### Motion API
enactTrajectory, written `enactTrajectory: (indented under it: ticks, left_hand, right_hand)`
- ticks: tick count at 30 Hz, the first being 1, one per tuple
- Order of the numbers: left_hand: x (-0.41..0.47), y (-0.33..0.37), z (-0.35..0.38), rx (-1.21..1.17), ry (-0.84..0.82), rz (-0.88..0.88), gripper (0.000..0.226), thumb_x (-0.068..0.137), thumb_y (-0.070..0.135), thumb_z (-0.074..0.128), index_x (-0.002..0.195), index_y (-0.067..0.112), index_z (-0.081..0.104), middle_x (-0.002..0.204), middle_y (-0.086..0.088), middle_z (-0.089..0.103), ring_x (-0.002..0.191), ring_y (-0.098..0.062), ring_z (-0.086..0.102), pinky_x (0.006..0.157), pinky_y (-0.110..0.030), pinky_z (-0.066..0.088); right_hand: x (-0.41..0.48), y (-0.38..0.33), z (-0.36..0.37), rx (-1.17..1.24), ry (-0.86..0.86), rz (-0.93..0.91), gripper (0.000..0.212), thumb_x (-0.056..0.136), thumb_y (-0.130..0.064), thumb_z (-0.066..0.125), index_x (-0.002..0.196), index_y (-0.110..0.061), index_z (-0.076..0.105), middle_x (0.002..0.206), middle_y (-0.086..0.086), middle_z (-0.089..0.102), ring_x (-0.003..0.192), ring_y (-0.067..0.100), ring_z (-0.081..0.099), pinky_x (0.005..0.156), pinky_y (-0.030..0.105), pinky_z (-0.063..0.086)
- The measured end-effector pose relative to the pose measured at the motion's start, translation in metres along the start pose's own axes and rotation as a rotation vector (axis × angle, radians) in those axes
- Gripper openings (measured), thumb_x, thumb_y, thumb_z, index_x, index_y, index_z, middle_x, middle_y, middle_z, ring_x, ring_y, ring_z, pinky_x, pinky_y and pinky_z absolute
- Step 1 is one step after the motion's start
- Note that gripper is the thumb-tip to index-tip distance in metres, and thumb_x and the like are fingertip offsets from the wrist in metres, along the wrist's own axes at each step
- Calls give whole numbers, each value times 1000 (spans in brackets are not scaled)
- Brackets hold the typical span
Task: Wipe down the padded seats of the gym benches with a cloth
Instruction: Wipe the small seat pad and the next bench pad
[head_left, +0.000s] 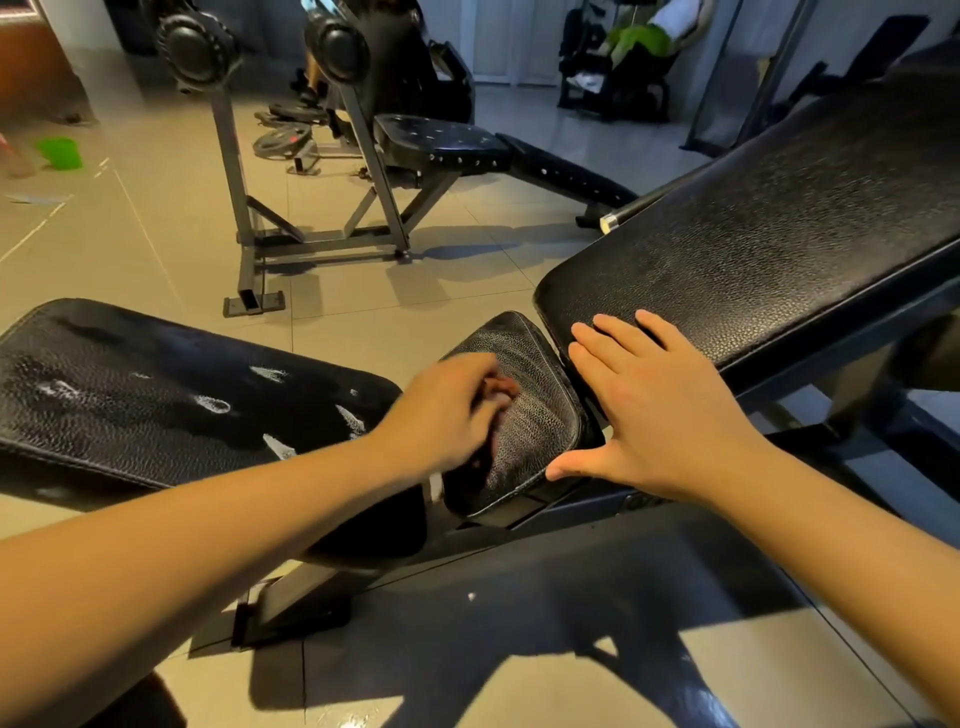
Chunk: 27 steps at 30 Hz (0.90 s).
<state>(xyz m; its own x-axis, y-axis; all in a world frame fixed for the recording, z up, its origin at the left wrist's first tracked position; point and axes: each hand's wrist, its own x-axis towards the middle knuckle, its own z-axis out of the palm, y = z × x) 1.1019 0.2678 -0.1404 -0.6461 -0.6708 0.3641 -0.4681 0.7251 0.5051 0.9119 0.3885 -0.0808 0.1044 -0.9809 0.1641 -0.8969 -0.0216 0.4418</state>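
Observation:
A small black padded seat (540, 415) sits between two long black pads. My left hand (447, 410) is blurred over its left side, fingers curled around a dark cloth (470, 470) that is mostly hidden under the hand. My right hand (660, 410) lies flat with straight fingers on the lower edge of the inclined back pad (779, 234), its thumb spread toward the seat's near corner. The flat pad (156, 395) on the left shows wet streaks and white foam patches.
Another bench (441, 140) with tall uprights stands on the tiled floor behind. Weight plates (285, 140) lie on the floor near it, and a green object (60, 152) is at the far left. The dark bench frame (571, 519) runs under my arms.

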Motion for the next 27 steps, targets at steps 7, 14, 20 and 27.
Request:
enactTrajectory:
  ticks: [7, 14, 20, 27]
  left_hand:
    - [-17, 24, -9, -116, -103, 98, 11, 91, 31, 71, 96, 25, 64, 90, 13, 65, 87, -3, 60, 79, -24, 49]
    - [11, -18, -2, 4, 55, -219, 13, 95, 30, 66, 95, 17, 66, 91, 0, 70, 93, -26, 64, 75, -36, 45]
    - [-30, 33, -3, -105, -67, 186, 12, 93, 28, 67, 103, 21, 63, 99, 10, 65, 95, -8, 60, 83, -27, 48]
    - [8, -5, -5, 85, 18, -129, 12, 94, 29, 67, 102, 19, 67, 104, 0, 72, 102, -24, 64, 78, -30, 41]
  right_hand:
    - [-1, -1, -2, 8, -15, 6, 124, 69, -99, 27, 141, -2, 57, 150, 14, 52, 143, 31, 45, 118, 54, 34]
    - [-1, 0, -3, 15, -18, 10, 125, 68, -100, 26, 142, -3, 55, 151, 13, 51, 144, 31, 43, 119, 53, 32]
    - [0, 0, -2, 15, -17, 12, 124, 68, -100, 29, 142, -4, 55, 152, 13, 51, 144, 30, 42, 120, 53, 30]
    - [-1, -1, -4, 18, -32, 15, 126, 67, -100, 26, 142, -4, 56, 152, 13, 51, 144, 30, 42, 120, 53, 31]
